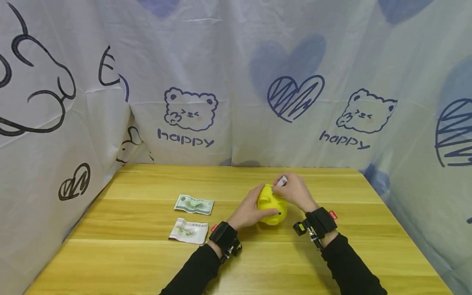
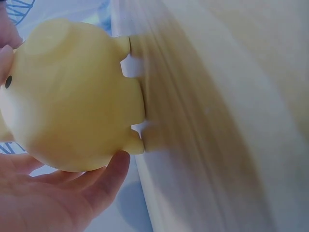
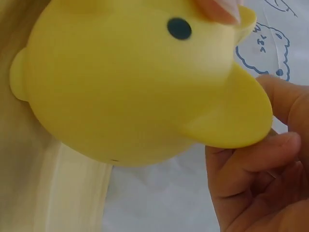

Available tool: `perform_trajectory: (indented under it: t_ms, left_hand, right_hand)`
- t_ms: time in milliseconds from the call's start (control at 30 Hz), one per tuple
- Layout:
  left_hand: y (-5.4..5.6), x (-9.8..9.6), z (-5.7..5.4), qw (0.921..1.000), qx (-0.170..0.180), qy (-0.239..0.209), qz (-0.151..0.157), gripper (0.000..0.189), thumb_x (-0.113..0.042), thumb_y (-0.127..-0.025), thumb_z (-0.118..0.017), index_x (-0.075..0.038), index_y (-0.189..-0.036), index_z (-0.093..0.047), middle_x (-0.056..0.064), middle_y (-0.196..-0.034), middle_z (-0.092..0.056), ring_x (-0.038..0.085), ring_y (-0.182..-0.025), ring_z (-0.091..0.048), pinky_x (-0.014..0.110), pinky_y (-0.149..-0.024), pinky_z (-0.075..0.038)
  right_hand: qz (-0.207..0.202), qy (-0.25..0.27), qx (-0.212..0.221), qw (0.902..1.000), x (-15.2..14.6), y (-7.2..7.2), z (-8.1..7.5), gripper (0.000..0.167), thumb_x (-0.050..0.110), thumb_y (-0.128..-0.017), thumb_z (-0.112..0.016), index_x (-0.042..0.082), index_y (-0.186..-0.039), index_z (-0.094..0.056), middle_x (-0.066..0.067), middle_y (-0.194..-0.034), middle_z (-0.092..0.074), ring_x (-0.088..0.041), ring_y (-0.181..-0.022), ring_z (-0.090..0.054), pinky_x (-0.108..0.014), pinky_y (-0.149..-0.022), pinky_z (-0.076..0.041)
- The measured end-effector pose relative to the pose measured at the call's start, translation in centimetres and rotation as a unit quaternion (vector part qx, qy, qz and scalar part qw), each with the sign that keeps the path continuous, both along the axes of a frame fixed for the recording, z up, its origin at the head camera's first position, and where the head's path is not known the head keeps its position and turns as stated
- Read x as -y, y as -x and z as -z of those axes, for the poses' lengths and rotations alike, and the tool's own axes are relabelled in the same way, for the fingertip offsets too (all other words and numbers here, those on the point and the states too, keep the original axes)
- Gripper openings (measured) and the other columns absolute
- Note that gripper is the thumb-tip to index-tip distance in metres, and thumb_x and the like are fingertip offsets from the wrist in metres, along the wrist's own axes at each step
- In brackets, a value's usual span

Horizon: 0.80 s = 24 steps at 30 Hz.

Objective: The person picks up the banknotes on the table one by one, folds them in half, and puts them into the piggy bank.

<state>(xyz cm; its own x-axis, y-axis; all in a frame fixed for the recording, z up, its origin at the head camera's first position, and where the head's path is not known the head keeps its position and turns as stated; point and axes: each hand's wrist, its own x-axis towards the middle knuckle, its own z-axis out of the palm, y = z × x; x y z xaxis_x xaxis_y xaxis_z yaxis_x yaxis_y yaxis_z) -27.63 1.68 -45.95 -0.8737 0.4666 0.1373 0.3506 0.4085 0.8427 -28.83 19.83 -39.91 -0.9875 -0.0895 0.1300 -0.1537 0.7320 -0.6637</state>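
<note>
A yellow piggy bank [image 1: 272, 205] stands on the wooden table, its feet [image 2: 134, 99] down on the wood in the left wrist view. My left hand [image 1: 246, 211] grips it from the left side, with the thumb across its face and fingers curved around its body. Over its top, my right hand [image 1: 296, 191] pinches a small folded banknote [image 1: 282, 181], whitish with a purple tint. In the right wrist view, the fingers of that hand are behind the bank's ear [image 3: 241, 116], and the note is hidden there.
Two creased banknotes lie flat on the table to the left: a greenish one [image 1: 193, 204] and, nearer, a pale one [image 1: 189, 231]. White cloth [image 1: 236, 61] printed with hearts and bears hangs behind the table and at both sides.
</note>
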Motion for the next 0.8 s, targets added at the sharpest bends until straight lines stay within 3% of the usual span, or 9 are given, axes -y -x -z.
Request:
perform_trajectory:
  t_ms: [233,500,667,800]
  left_hand:
    - [0.03,-0.02,-0.02,1.0,-0.005,-0.006,0.005,0.085,-0.047,-0.086,-0.072,-0.019,-0.153,-0.029,0.006,-0.14,-0.046,0.017,-0.11,-0.052,0.033,-0.089,-0.049]
    - [-0.04,0.03,-0.15,0.9999,-0.001,-0.01,0.01,0.083,-0.045,-0.086,-0.073,-0.019,-0.152,-0.029,0.005,-0.139,-0.046,0.016,-0.109,-0.052,0.032,-0.089,-0.049]
    - [0.01,0.0,-0.11,0.9995,-0.01,-0.02,0.02,0.077,-0.043,-0.087,-0.073,-0.023,-0.149,-0.033,0.003,-0.133,-0.049,0.015,-0.107,-0.053,0.03,-0.089,-0.05]
    - [0.04,0.01,0.0,0.9995,-0.013,-0.021,0.022,0.08,-0.044,-0.087,-0.073,-0.025,-0.152,-0.03,0.003,-0.138,-0.046,0.015,-0.111,-0.053,0.031,-0.091,-0.049]
  right_hand:
    - [-0.02,-0.036,-0.001,0.9991,0.53,0.33,-0.37,0.014,0.015,-0.082,-0.071,0.007,-0.092,-0.066,-0.009,-0.087,-0.063,-0.02,-0.072,-0.057,-0.025,-0.06,-0.048]
    - [-0.043,-0.041,-0.003,0.9982,0.61,0.29,-0.33,0.012,0.013,-0.084,-0.069,0.007,-0.093,-0.064,-0.009,-0.087,-0.064,-0.019,-0.073,-0.056,-0.026,-0.062,-0.049]
    - [-0.07,-0.024,-0.011,0.9972,0.34,0.42,-0.02,0.01,0.016,-0.087,-0.069,0.009,-0.092,-0.065,-0.007,-0.085,-0.063,-0.018,-0.072,-0.056,-0.026,-0.063,-0.049]
    - [-0.084,0.011,-0.006,0.9964,-0.14,0.4,0.25,0.019,0.029,-0.092,-0.068,0.011,-0.092,-0.064,-0.005,-0.083,-0.061,-0.017,-0.071,-0.053,-0.027,-0.063,-0.045]
